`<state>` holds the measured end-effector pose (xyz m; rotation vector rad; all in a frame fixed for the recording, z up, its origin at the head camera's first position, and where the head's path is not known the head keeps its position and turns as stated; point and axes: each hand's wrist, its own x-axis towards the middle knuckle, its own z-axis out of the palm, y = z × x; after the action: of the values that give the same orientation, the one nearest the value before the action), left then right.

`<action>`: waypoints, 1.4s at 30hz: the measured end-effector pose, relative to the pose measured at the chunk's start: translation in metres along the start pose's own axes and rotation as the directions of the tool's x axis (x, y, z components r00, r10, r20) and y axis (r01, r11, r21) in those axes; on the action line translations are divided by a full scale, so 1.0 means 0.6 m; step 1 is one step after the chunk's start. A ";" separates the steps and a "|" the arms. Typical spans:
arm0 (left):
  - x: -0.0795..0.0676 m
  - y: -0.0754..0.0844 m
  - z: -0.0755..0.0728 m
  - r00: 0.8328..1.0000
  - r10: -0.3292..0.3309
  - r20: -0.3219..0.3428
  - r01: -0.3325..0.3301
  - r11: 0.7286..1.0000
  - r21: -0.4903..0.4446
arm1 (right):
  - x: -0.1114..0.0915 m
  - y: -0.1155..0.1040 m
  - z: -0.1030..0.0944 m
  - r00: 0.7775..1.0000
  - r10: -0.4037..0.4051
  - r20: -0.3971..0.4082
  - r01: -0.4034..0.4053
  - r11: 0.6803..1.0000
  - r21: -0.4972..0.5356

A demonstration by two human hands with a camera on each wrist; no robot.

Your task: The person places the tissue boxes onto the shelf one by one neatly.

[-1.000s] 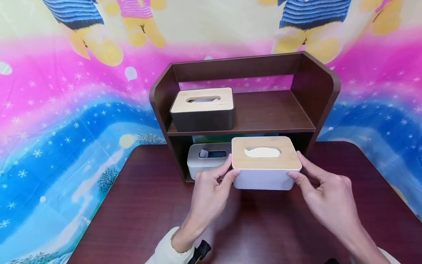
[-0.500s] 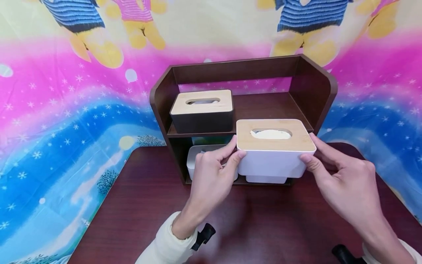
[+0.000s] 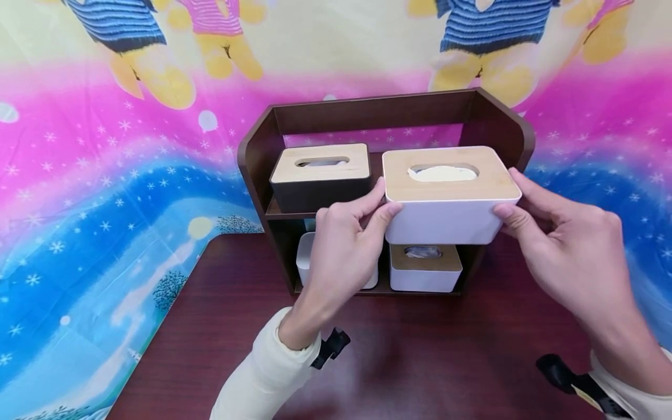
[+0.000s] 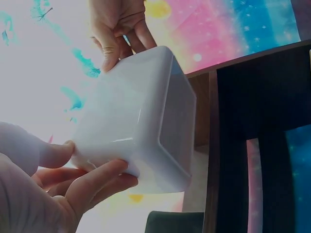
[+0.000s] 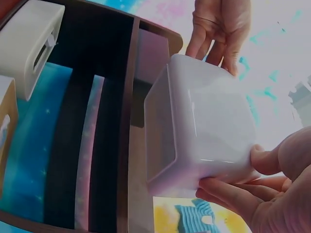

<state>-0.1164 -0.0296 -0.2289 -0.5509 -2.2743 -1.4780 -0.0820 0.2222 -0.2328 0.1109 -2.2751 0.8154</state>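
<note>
A white tissue box (image 3: 443, 223) with a light wooden lid hangs in the air in front of the shelf's upper level. My left hand (image 3: 343, 248) pinches its left end, thumb on the front face. At the other end, my right hand (image 3: 572, 251) grips it the same way. Both wrist views show the box (image 4: 116, 111) from beneath, held between the two hands. Left of it, a black tissue box (image 3: 321, 195) with a wooden lid stands on the upper shelf. Below it, another white tissue box (image 3: 424, 275) with a wooden lid sits on the lower level.
The dark brown two-level shelf (image 3: 375, 111) stands on a reddish-brown table (image 3: 220, 344). A grey-white tissue box (image 3: 304, 256) on the lower left is partly hidden behind my left hand. A colourful printed cloth (image 3: 105, 192) hangs behind.
Both hands have raised the white tissue box from in front of the lower level to the upper level, slightly rightward. The white box below has come into sight.
</note>
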 end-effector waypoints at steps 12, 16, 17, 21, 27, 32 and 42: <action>0.059 -0.023 0.031 0.997 -0.076 -0.008 0.076 0.997 -0.014 | 0.054 0.020 0.032 0.978 0.158 0.133 -0.166 0.985 0.047; 0.073 -0.030 0.041 0.996 -0.088 -0.034 0.087 0.996 -0.028 | 0.069 0.023 0.043 0.972 0.190 0.139 -0.195 0.980 0.027; 0.076 -0.031 0.043 0.995 -0.089 -0.043 0.088 0.996 -0.033 | 0.074 0.023 0.046 0.970 0.198 0.140 -0.203 0.979 0.023; 0.090 -0.036 0.055 0.994 -0.100 -0.050 0.097 0.994 -0.056 | 0.086 0.025 0.056 0.966 0.218 0.139 -0.223 0.975 0.019; 0.104 -0.037 0.065 0.992 -0.111 -0.052 0.109 0.993 -0.038 | 0.096 0.030 0.066 0.964 0.227 0.141 -0.230 0.973 0.003; 0.115 -0.033 0.070 0.993 -0.111 -0.034 0.112 0.993 0.025 | 0.105 0.035 0.071 0.962 0.236 0.134 -0.239 0.971 0.007; 0.121 -0.029 0.081 0.993 -0.115 -0.001 0.115 0.990 0.079 | 0.109 0.037 0.077 0.962 0.240 0.127 -0.244 0.970 0.013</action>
<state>-0.1922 0.0174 -0.2242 -0.4057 -2.3911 -1.4331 -0.1651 0.2224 -0.2276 -0.1094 -2.4270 0.9922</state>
